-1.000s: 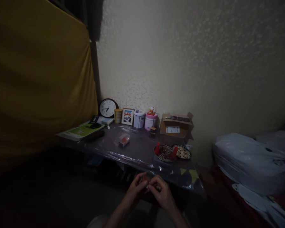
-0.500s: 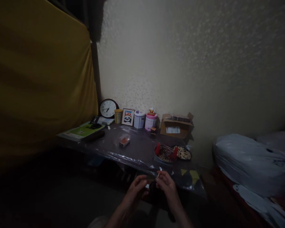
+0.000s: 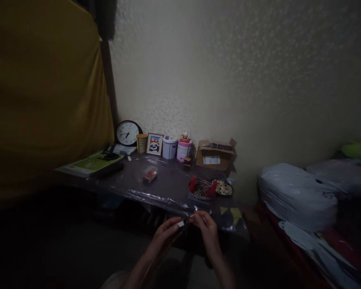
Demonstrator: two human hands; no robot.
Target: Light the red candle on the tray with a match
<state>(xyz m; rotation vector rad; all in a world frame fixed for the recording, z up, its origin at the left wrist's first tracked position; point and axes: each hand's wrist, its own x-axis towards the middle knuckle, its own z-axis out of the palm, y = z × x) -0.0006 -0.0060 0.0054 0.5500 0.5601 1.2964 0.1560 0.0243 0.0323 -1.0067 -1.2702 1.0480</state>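
My left hand [image 3: 163, 237] is closed around a small matchbox [image 3: 181, 223], whose white end shows past the thumb. Close by on the right, my right hand [image 3: 208, 228] pinches a thin matchstick [image 3: 193, 216] between thumb and fingers. Both hands are held in front of the table's near edge, slightly apart. Beyond them on the table sits a round dish [image 3: 201, 196] of dark bits with two red pieces at its rim. Beside it is a second dish [image 3: 224, 188] full of pale sticks. Dim light hides finer detail.
A plastic-covered table [image 3: 168, 186] carries an orange-red packet [image 3: 150, 175], a green book [image 3: 96, 163], a clock [image 3: 128, 133], a yellow cup [image 3: 142, 143], a panda picture [image 3: 154, 144], two tins [image 3: 169, 147] and a cardboard box [image 3: 213, 157]. White bags [image 3: 297, 196] lie at right.
The view has shifted, so the table things appear further left. My left hand has turned, showing the matchbox's white end more plainly. The right hand's matchstick has tilted from upright toward the left.
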